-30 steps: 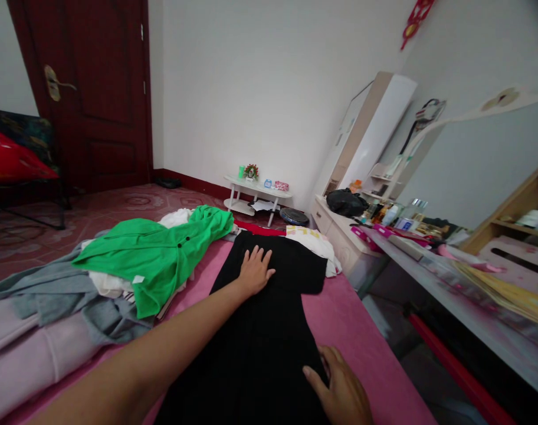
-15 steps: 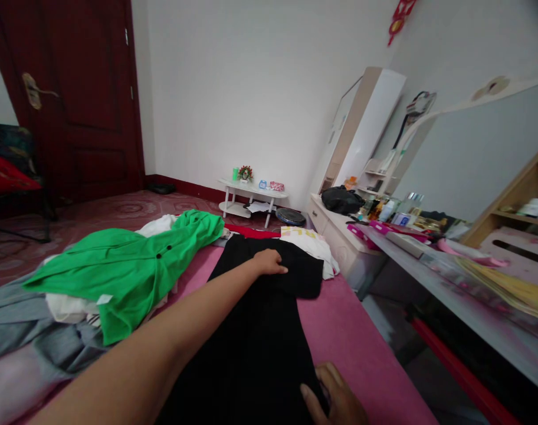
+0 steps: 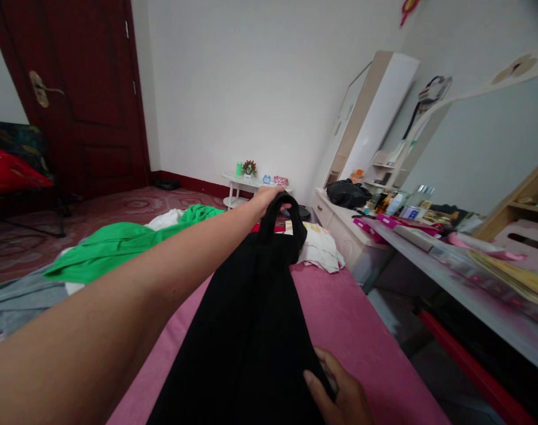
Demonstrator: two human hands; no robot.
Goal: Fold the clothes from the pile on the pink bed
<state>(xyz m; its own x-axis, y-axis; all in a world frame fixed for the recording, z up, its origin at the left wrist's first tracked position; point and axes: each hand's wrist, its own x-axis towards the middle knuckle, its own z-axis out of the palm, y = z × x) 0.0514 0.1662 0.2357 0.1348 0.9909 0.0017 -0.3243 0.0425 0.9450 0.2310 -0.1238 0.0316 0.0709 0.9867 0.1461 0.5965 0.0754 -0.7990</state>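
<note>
A long black garment (image 3: 251, 319) lies lengthwise in front of me; its exact kind is unclear. My left hand (image 3: 270, 199) reaches out and is closed on the far end, holding it raised so the cloth hangs in a loop. At the lower right, my right hand (image 3: 342, 389) grips the garment's near right edge, thumb on top and fingers at the side. Beneath is a pink bedspread (image 3: 357, 330). Left of my forearm, a green garment (image 3: 114, 245) with a collar-like bunch rests on grey clothing (image 3: 16, 313).
A white printed garment (image 3: 320, 248) lies at the far right of the bed. Beyond stands a small white table (image 3: 231, 177). To the right are a white dresser (image 3: 335, 215) with a black bag (image 3: 347, 193) and a cluttered desk (image 3: 428, 260). A dark red door (image 3: 83, 106) is at left.
My left hand has gone from pressing on the black cloth to lifting its far end up and away. The cloth has narrowed. My right hand stays at the near edge.
</note>
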